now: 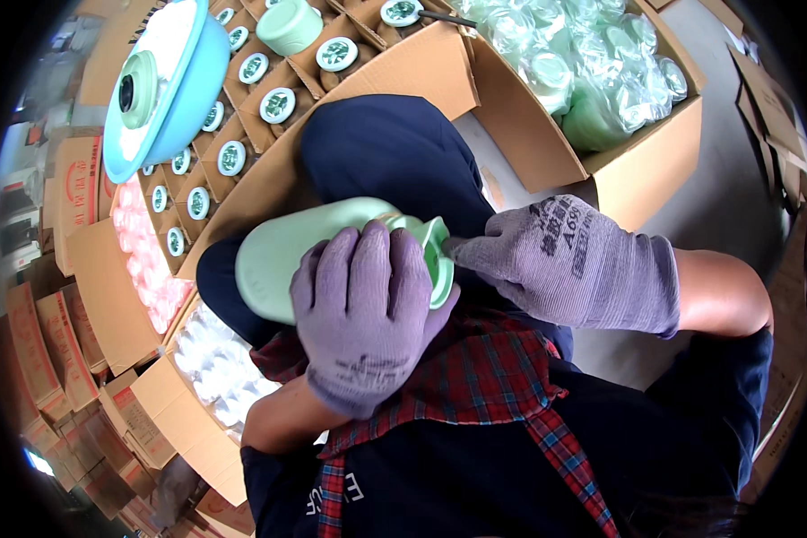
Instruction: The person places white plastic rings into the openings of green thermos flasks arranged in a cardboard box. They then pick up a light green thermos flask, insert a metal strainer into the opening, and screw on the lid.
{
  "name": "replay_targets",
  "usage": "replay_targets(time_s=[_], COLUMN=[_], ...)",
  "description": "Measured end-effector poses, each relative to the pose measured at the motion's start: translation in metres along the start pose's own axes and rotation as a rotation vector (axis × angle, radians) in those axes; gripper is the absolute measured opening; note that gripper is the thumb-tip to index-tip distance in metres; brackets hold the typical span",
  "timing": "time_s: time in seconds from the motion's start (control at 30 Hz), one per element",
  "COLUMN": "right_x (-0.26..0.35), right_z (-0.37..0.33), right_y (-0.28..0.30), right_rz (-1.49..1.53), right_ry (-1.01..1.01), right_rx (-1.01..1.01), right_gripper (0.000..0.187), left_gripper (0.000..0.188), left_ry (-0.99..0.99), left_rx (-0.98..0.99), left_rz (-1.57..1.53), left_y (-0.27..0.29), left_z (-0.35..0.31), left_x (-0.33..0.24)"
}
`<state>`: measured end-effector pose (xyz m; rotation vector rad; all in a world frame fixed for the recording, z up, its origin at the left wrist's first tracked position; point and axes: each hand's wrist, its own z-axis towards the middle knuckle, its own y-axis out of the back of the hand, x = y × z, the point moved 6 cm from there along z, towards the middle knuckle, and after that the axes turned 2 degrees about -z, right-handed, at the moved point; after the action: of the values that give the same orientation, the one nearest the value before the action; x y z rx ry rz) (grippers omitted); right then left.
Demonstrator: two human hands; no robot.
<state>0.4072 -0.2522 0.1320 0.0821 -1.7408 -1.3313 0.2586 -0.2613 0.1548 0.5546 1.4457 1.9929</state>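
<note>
I find left hand (366, 300) clasping green flask (287, 251) toward ten o'clock. Right hand (551, 260): flask mouth (438, 262) at nine, grip I cannot tell.

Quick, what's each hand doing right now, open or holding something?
Left hand: closed around the green bottle, holding it.
Right hand: partly curled at the bottle's mouth; whether it grips anything cannot be told.

Bright light is falling around the jug (287, 255). Above right of it, wrap (592, 63) is glinting; above left, the basin (202, 82) is glaring white inside. Far left of the jug, boxes (67, 345) are bending and blurring.
</note>
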Motion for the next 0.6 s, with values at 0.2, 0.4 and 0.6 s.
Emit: replay_targets(time_s=[0.2,0.4,0.6], right_x=[0.001,0.005,0.011], right_z=[0.006,0.011,0.007], right_y=[-0.013,-0.014,-0.020], right_rz=[-0.523,-0.598,-0.574], right_ry=[-0.013,0.002,-0.090], right_rx=[-0.057,-0.066,-0.009], right_gripper=[0.052,0.055,0.058], left_gripper=[0.067,0.064,0.062], left_ry=[0.098,0.093,0.104], left_rx=[-0.136,-0.213,-0.166], left_rz=[0.040,-0.109,-0.149], left_y=[-0.024,-0.024,-0.029], left_z=[-0.009,-0.003,-0.006], left_x=[0.011,0.015,0.010])
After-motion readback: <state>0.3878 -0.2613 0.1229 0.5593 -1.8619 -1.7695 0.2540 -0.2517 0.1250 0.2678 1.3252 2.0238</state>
